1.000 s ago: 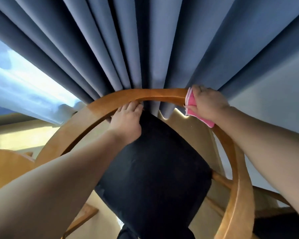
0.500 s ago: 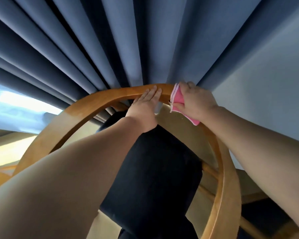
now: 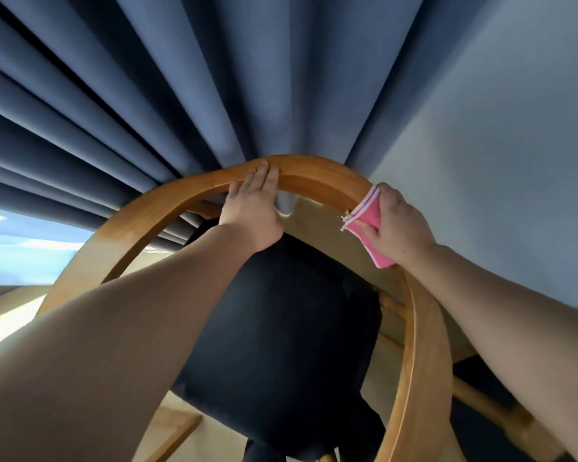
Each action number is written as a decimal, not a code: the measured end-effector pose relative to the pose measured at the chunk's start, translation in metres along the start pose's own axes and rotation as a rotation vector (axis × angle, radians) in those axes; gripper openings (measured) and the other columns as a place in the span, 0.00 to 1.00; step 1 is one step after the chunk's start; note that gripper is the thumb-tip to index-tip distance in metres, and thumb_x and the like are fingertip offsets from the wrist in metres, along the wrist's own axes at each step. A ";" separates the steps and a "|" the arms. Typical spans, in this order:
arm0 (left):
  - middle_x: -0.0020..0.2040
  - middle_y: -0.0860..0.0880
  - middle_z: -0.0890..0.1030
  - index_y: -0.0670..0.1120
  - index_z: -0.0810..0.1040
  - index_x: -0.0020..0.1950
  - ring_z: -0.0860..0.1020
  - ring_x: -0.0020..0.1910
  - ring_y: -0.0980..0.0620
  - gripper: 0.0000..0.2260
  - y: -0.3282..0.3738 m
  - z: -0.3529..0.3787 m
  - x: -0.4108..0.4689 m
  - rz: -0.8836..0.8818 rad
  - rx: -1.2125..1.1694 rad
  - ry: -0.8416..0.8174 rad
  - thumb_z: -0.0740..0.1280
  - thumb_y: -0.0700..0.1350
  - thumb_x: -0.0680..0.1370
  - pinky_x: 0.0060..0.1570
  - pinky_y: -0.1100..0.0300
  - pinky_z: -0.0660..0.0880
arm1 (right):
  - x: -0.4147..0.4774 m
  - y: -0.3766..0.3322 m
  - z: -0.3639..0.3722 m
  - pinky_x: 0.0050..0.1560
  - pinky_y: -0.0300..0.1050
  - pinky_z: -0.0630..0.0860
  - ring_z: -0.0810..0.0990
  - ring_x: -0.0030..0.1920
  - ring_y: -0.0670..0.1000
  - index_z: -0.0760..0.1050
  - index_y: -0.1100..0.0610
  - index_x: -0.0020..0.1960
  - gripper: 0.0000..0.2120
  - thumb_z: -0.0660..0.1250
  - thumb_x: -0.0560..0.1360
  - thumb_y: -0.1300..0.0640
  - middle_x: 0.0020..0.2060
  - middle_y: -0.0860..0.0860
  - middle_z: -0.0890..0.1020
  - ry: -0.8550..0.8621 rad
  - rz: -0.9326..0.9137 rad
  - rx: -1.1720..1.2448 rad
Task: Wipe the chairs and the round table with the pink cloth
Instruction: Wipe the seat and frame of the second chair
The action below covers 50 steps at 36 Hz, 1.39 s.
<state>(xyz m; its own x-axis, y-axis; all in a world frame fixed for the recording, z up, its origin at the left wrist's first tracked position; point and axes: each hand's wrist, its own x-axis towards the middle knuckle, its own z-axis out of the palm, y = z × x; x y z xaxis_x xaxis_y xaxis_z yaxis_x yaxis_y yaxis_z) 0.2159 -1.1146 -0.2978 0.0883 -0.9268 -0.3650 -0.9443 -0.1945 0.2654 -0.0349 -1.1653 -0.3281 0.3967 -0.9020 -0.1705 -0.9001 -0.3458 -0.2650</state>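
A chair with a curved wooden back rail (image 3: pixel 154 211) and a black seat cushion (image 3: pixel 281 328) stands right below me. My left hand (image 3: pixel 252 208) rests on the top of the rail with its fingers straight. My right hand (image 3: pixel 397 225) grips the folded pink cloth (image 3: pixel 369 225) and presses it against the rail's right side. The round table is out of view.
Blue-grey curtains (image 3: pixel 181 95) hang directly behind the chair, and a pale wall (image 3: pixel 498 145) stands to the right. Bright window light (image 3: pixel 24 241) shows at the left. Wooden legs of the chair (image 3: pixel 488 405) and light flooring lie beneath.
My right hand has slid the pink cloth rightward and down along the rail. The left hand now lies on the rail's top, further from the right hand. The view has shifted.
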 end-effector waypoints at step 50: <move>0.78 0.48 0.53 0.47 0.54 0.77 0.51 0.76 0.49 0.32 -0.008 0.066 -0.139 0.226 0.064 -0.001 0.60 0.37 0.74 0.74 0.57 0.46 | -0.121 0.015 0.030 0.41 0.46 0.76 0.80 0.48 0.58 0.63 0.58 0.66 0.25 0.64 0.77 0.44 0.55 0.57 0.77 -0.085 0.464 -0.069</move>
<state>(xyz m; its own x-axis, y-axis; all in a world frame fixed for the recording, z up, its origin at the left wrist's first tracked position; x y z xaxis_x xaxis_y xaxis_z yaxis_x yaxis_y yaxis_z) 0.1903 -0.9627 -0.3084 -0.1278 -0.9443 -0.3033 -0.9581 0.0386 0.2837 -0.0909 -1.0539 -0.3395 -0.0392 -0.9419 -0.3337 -0.9944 0.0696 -0.0797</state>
